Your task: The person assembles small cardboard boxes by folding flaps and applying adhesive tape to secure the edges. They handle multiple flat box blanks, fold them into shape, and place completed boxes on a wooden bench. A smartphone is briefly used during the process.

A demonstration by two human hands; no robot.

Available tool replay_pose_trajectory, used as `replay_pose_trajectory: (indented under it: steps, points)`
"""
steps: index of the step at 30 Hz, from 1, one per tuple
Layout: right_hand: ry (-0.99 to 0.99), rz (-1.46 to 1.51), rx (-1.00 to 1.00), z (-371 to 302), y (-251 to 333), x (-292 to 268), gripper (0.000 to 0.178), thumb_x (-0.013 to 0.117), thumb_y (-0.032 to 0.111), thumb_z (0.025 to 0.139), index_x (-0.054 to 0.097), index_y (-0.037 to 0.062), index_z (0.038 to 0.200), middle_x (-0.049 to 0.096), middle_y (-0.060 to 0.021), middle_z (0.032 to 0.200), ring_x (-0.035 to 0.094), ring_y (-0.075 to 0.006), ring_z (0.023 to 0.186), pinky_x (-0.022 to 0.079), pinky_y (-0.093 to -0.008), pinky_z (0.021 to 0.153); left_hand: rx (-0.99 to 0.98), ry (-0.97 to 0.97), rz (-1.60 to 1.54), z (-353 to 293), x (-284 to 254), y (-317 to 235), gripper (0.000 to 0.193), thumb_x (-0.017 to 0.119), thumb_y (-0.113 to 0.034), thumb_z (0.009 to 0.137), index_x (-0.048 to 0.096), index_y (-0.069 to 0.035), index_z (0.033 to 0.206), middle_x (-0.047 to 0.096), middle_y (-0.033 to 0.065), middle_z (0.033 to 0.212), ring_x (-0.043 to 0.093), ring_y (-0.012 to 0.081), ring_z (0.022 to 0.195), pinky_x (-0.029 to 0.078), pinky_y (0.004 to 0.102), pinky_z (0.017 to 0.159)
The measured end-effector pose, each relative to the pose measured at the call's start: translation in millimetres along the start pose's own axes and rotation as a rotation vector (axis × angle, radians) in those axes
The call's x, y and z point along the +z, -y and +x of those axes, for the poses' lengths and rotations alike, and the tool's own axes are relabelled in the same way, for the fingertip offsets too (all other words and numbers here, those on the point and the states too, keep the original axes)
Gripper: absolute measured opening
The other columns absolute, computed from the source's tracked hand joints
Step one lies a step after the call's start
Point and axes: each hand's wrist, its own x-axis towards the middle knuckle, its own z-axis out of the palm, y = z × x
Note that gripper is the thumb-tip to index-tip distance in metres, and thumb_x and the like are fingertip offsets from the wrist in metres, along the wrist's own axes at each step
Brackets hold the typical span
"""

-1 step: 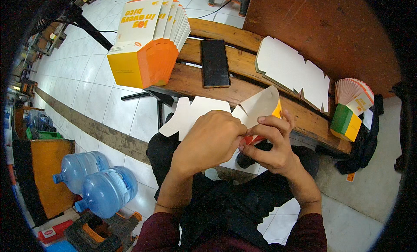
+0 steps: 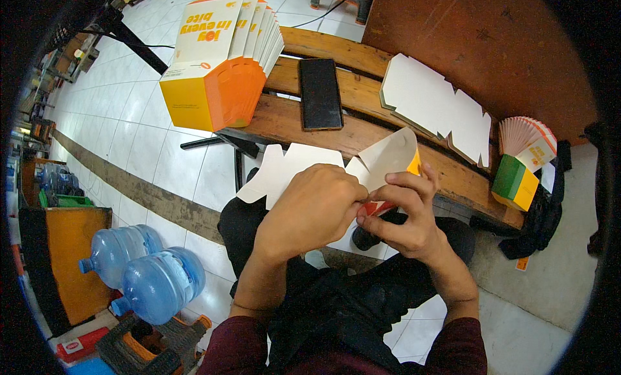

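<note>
Over my lap I hold a partly folded cardboard box blank (image 2: 388,156), its plain white inner face turned up and some yellow and red showing at its right side. My left hand (image 2: 317,207) is closed on the blank near its middle, the back of the hand hiding the fingertips. A flat white panel with a curved flap reaches out to the left from under it. With thumb and fingers, my right hand (image 2: 407,210) pinches the red edge at the right end. The fingertips of both hands nearly meet at a fold.
A wooden slatted bench (image 2: 362,51) carries a fanned stack of orange and yellow cartons (image 2: 213,71), a black phone (image 2: 320,93), flat white blanks (image 2: 430,103) and green-yellow cartons (image 2: 517,181). Blue water jugs (image 2: 162,281) lie at lower left beside a dark plastic stool (image 2: 155,342).
Barely anything differs. The fingers of my right hand have shifted very slightly at the red edge; my left hand and everything on the bench stay put.
</note>
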Motion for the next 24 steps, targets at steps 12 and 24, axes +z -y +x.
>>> replay_pose_trajectory:
  steps: [12,24]
  points:
    - [-0.019,-0.075,0.050,1.2,-5.2,-4.6,0.024,0.084,0.023,0.063,0.072,0.0327,0.082,0.056,0.0005,0.098,0.049,-0.0248,0.113,0.024,-0.0544,0.109,0.045,-0.088,-0.020,4.1,-2.5,1.8,0.012,0.068,-0.013,0.077,0.070,-0.006,0.086,0.065,0.0113,0.081,0.060,0.0324,0.083,0.047,0.0424,0.075]
    - [0.029,-0.058,-0.019,1.1,-2.8,2.4,0.024,0.083,0.021,0.059,0.070,0.0302,0.076,0.056,0.0020,0.096,0.051,-0.0233,0.106,0.020,-0.0538,0.110,0.012,-0.057,0.061,3.6,-0.3,2.0,0.013,0.068,-0.010,0.073,0.070,-0.005,0.085,0.064,0.0106,0.080,0.060,0.0320,0.082,0.048,0.0423,0.076]
